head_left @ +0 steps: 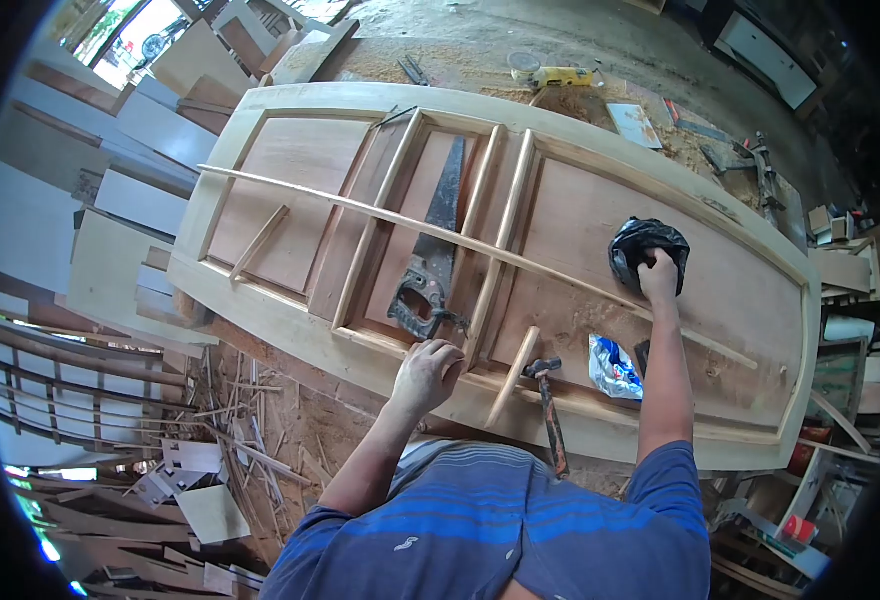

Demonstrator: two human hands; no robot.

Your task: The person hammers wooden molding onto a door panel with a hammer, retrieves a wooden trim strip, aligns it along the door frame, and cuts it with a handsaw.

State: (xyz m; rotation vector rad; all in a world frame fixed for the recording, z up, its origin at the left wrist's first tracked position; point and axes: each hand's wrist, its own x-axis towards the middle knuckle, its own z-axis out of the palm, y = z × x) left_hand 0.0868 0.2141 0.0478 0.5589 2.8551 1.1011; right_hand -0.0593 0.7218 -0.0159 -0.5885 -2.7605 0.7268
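Observation:
My right hand (659,276) reaches into a black plastic bag (636,245) on the right panel of a wooden door (570,210); its fingertips are hidden in the bag. My left hand (428,374) is over the door's near edge, fingers curled, below the handle of a handsaw (436,240). Across the door lies a long thin wooden strip (350,205), passing over the saw. A hammer (550,415) rests at the near edge beside a short wood piece (512,378). A blue and white packet (614,367) lies near my right forearm.
Another short strip (259,243) lies on the left panel. Beyond the door are a yellow power tool (563,77), clamps (760,170) and sawdust. Boards (120,215) lean at the left, with wood scraps (260,440) on the floor below. More scraps are at the right.

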